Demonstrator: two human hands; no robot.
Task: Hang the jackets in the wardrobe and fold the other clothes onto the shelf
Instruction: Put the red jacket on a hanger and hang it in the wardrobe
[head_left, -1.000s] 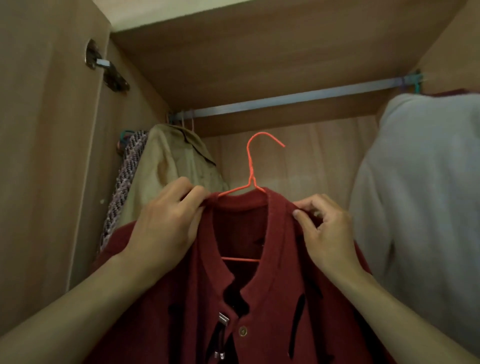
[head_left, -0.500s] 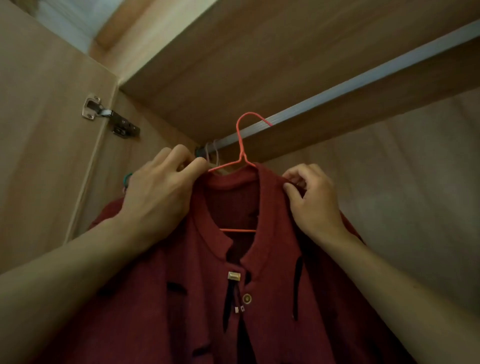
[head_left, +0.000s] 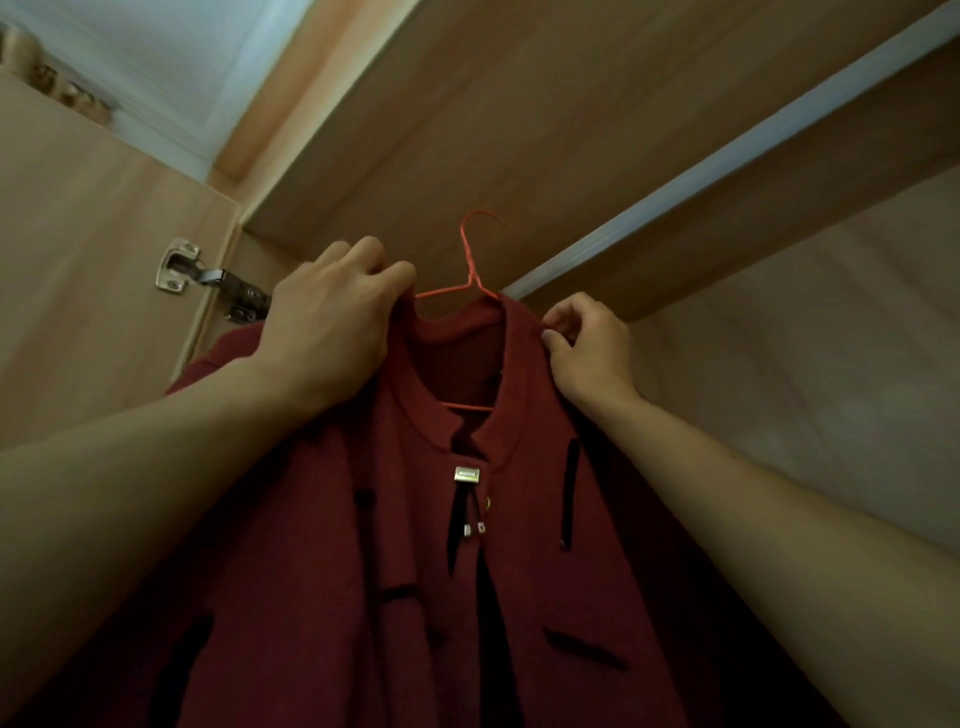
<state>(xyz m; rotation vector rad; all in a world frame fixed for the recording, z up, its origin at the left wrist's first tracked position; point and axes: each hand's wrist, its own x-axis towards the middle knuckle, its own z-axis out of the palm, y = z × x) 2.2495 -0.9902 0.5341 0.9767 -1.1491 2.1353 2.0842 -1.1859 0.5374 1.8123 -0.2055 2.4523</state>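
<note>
The jacket (head_left: 467, 545), dark red with black trim and a metal clasp at the neck, is held up inside the wardrobe (head_left: 571, 104), draped on an orange wire hanger (head_left: 472, 260). The hanger's lower bar can be seen through the open neckline, and its hook rises above the collar, close under the wardrobe's top panel. The hook is seen just in front of the pale rail (head_left: 727, 156), which runs diagonally to the upper right; whether the hook is already over the rail cannot be told from this angle, and it is judged not yet seated, since the garment's weight appears to be borne by the hands.

So the jacket has been put on its hanger and lifted to rail height; what is judged left for this piece is catching the hook on the rail and letting go. Other jackets and the clothes to be folded are not in view, so the rest of the task cannot be gauged.

The left hand (head_left: 332, 322) is clamped on the left shoulder of the jacket beside the collar, fingers curled over the fabric. The right hand (head_left: 587, 343) pinches the right edge of the collar between thumb and bent fingers. A metal hinge (head_left: 208, 275) is fixed to the door at the left.
</note>
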